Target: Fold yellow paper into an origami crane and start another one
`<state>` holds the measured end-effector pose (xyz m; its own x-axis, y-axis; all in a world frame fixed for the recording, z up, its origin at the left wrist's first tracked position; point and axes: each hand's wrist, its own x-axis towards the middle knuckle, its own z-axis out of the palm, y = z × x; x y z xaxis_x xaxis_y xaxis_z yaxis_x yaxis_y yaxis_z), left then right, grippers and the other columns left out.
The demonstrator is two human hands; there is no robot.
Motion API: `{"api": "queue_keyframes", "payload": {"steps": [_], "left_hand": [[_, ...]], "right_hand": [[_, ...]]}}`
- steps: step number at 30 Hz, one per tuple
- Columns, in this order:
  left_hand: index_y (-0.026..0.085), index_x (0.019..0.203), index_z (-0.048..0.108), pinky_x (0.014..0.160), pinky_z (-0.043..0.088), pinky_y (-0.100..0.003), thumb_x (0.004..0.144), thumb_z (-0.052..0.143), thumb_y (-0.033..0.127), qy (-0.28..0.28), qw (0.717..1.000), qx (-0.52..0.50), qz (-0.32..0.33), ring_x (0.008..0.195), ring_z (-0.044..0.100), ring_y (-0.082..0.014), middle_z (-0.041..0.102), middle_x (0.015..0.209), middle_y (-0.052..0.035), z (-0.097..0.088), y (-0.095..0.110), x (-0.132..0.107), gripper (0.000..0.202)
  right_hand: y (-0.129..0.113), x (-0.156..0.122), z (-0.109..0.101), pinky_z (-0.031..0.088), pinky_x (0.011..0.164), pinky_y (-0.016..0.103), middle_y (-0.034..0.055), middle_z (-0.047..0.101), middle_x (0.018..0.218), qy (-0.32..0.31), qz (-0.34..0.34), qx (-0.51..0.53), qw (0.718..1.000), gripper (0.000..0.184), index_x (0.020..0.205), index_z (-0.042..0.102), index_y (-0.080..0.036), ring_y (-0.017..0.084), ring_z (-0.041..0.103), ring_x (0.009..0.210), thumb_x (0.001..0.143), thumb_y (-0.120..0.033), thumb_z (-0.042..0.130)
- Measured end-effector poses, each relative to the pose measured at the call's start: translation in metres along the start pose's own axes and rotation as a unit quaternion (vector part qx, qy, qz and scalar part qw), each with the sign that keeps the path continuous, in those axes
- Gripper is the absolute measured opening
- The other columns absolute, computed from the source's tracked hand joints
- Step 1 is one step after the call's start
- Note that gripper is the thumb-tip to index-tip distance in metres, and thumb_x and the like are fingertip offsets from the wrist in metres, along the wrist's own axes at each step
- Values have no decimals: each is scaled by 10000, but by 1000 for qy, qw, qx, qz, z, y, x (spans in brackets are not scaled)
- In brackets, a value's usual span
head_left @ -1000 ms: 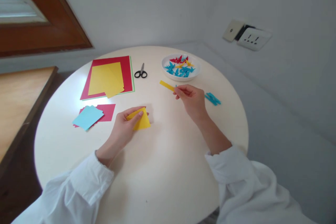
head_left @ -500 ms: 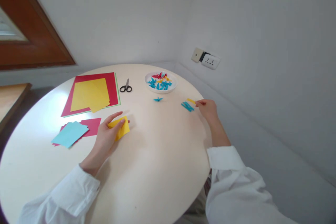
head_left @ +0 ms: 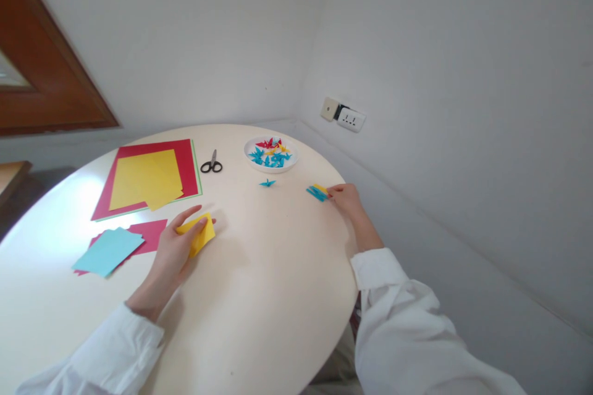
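Between the thumb and fingers of my left hand is a yellow square of paper, held just over the table. My right hand is at the table's right edge, its fingers pinched on a narrow yellow paper strip. That strip lies along a small pile of blue paper strips, touching or just above it; I cannot tell which. A single blue paper crane stands on the table to the left of the strips.
A white round dish holds red, yellow and blue cranes. Black-handled scissors lie beside large yellow sheets on a red sheet. Light blue squares overlap pink paper at the left. Walls close off the back and right.
My right hand has brought the yellow strip left and down onto or over the blue strips. My left hand keeps the yellow square. The view has shifted slightly.
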<state>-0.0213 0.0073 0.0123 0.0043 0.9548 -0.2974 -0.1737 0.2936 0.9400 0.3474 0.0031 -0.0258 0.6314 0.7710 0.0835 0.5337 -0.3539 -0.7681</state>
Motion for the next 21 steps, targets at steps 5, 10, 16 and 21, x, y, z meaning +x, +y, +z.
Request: {"api": "queue_keyframes", "payload": {"steps": [5,10,16,21], "left_hand": [[206,1113,598,601,530,-193,726,639,132,15,1000,-6,-9,675,671,-130,697,738,-25,3,2,-1,396],[210,1135,593,595,527,-180,747,621,119,16,1000,-4,-11,658,667,-121,694,755,-32,2,1,-1,399],[192,1170,568,608,525,-190,753,614,146,10,1000,-9,3,668,665,-129,693,732,-34,1,-3,5,422],[195,1227,514,640,529,-218,765,554,140,-7,1000,-8,17,689,666,-131,690,735,-31,0,-9,7,467]], "right_hand": [[-1,2,-1,266,469,266,-35,443,385,-30,13,-52,998,174,489,606,-152,98,385,430,656,-191,581],[-5,1,-5,265,466,259,-33,439,374,-50,11,-83,995,281,444,569,-159,93,383,411,715,-231,586],[-17,0,-23,297,484,281,-10,429,365,-13,-4,-100,995,325,423,549,-164,121,406,414,744,-210,565],[-50,-9,-25,352,522,287,10,523,511,23,-77,-58,995,238,680,654,-145,138,455,502,807,-254,486]]}}
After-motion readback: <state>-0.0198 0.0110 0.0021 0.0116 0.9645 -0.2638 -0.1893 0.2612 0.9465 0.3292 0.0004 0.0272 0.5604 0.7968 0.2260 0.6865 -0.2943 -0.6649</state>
